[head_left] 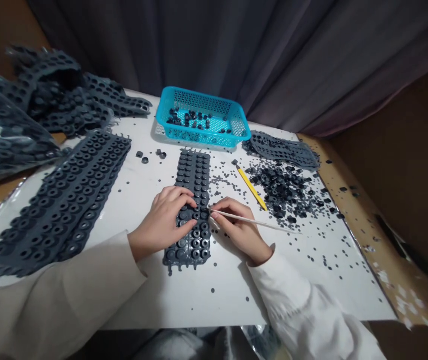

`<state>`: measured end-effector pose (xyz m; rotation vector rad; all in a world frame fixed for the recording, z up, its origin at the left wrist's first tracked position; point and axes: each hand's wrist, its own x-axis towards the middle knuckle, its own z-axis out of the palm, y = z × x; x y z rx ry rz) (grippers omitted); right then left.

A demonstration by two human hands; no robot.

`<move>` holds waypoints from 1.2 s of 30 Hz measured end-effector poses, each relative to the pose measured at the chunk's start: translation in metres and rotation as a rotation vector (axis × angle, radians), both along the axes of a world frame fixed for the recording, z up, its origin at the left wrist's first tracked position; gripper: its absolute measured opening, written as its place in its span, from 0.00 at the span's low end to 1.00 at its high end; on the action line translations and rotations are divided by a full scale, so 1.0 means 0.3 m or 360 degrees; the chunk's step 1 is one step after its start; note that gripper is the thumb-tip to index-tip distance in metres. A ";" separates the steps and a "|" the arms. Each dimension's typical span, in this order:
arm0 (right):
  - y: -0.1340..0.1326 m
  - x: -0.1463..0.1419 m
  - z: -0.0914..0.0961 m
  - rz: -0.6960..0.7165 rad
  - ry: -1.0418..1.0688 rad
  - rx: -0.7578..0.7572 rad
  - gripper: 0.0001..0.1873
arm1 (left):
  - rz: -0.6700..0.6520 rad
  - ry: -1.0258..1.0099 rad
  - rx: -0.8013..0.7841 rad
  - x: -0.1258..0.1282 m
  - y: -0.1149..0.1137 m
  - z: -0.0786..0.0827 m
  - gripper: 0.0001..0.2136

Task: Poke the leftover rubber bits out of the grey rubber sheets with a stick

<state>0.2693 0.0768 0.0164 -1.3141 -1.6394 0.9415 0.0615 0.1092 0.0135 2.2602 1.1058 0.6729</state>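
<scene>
A dark grey moulded rubber sheet [195, 177] with rows of round studs lies lengthwise in front of me. Its nearer rows show ring-shaped tops with holes. My left hand [171, 212] rests across its left side, thumb and forefinger spread apart on the studs. At the sheet's right edge, my right hand [238, 225] pinches a thin pale stick-like tool [259, 221]. The tool's working end meets the studs between both hands, and its tail points right. Whether it has one arm or two, I cannot tell.
Behind the sheet stands a blue basket [202, 135] with small dark parts. A yellow-handled tool [251, 187] lies beside a heap of black bits [285, 190]. Another studded sheet [64, 200], a filled plastic bag [7, 130] and punched sheets [67, 95] are left; flat strips [285, 150] lie right.
</scene>
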 end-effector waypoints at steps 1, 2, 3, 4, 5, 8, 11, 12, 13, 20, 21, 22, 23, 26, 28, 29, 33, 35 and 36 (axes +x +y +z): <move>-0.001 0.001 0.002 0.0009 0.0002 0.0001 0.07 | 0.0000 0.0011 0.0003 0.001 -0.001 0.000 0.08; -0.002 0.001 0.004 0.0015 0.0006 0.0000 0.07 | 0.0000 0.0020 0.0003 0.001 -0.001 0.000 0.08; -0.003 0.002 0.006 0.0017 0.0012 -0.0003 0.07 | 0.0002 0.0026 0.0004 0.002 -0.002 0.001 0.08; -0.004 0.003 0.008 0.0017 0.0017 -0.0006 0.07 | 0.0004 0.0031 0.0005 0.003 -0.003 0.000 0.07; -0.004 0.004 0.010 0.0011 0.0023 -0.0012 0.07 | 0.0006 0.0035 0.0008 0.003 -0.003 0.000 0.07; -0.004 0.004 0.013 -0.0041 0.0023 -0.0025 0.06 | 0.0005 0.0037 0.0013 0.005 -0.003 -0.003 0.10; -0.001 0.003 0.012 -0.0115 0.0026 -0.0048 0.06 | 0.0001 0.0051 0.0018 0.007 -0.002 -0.003 0.15; 0.000 0.003 0.011 -0.0130 0.0029 -0.0056 0.06 | 0.0007 0.0061 0.0031 0.009 -0.003 0.000 0.16; 0.001 0.004 0.010 -0.0136 0.0034 -0.0061 0.06 | 0.0018 0.0068 0.0062 0.010 -0.007 0.006 0.17; -0.008 0.021 0.022 0.0283 -0.0150 0.0317 0.06 | -0.0618 0.0059 0.0329 0.013 -0.096 0.054 0.06; -0.010 0.024 0.024 0.0373 -0.0195 0.0392 0.05 | -0.0775 0.0103 0.0326 0.013 -0.108 0.051 0.07; -0.013 0.026 0.025 0.0442 -0.0233 0.0448 0.05 | -0.0868 0.0149 0.0324 0.012 -0.117 0.046 0.08; -0.014 0.027 0.026 0.0485 -0.0265 0.0487 0.05 | -0.0907 0.0187 0.0331 0.011 -0.124 0.039 0.09; -0.014 0.030 0.024 0.0523 -0.0337 0.0572 0.04 | -0.0888 0.0217 0.0406 0.012 -0.128 0.017 0.08; -0.013 0.032 0.022 0.0533 -0.0383 0.0634 0.04 | -0.0898 0.0178 0.0469 0.013 -0.127 0.007 0.10; -0.012 0.033 0.020 0.0541 -0.0414 0.0662 0.04 | -0.0903 0.0151 0.0477 0.013 -0.126 0.003 0.11; -0.017 0.039 0.006 0.0616 -0.0591 0.0747 0.04 | -0.0847 -0.0006 0.0318 0.009 -0.127 -0.006 0.10; -0.025 0.041 -0.002 0.0651 -0.0738 0.0810 0.04 | -0.0811 -0.0095 0.0177 0.007 -0.127 -0.007 0.09; -0.029 0.041 -0.005 0.0657 -0.0816 0.0847 0.05 | -0.0802 -0.0134 0.0120 0.007 -0.126 -0.006 0.08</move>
